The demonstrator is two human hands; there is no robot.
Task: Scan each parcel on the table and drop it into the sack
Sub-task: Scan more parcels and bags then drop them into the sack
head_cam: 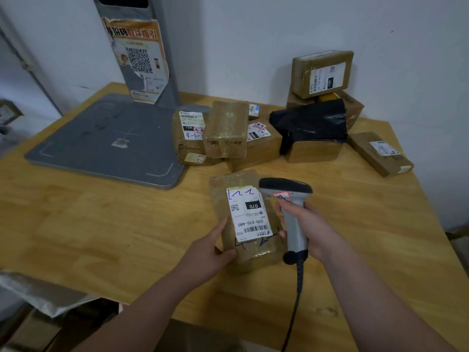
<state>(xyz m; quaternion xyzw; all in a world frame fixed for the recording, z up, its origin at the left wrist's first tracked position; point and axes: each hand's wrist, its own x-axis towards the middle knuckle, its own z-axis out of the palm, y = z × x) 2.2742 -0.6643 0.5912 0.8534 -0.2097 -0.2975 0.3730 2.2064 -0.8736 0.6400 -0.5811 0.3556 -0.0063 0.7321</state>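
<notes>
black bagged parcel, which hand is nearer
Right. The right hand, gripping the barcode scanner, is in front of the black bagged parcel; left hand, holding the labelled parcel, is further left.

Single head view, forward and down, close over table (101,237)

A taped brown parcel (247,219) is held label-up at its near left edge by the left grip (210,252). Its white label is printed "070-070-A80" and marked in blue pen. Just beside its right edge, a handheld barcode scanner (291,219) with a dark head, grey handle and hanging cable is clasped by the right grip (312,229). Toward the back of the worktop (101,237), further brown parcels (225,128) are clustered, touching one another. A black poly-bag parcel (312,123) is draped over one, and a labelled box (322,72) is stacked highest, by the wall.
</notes>
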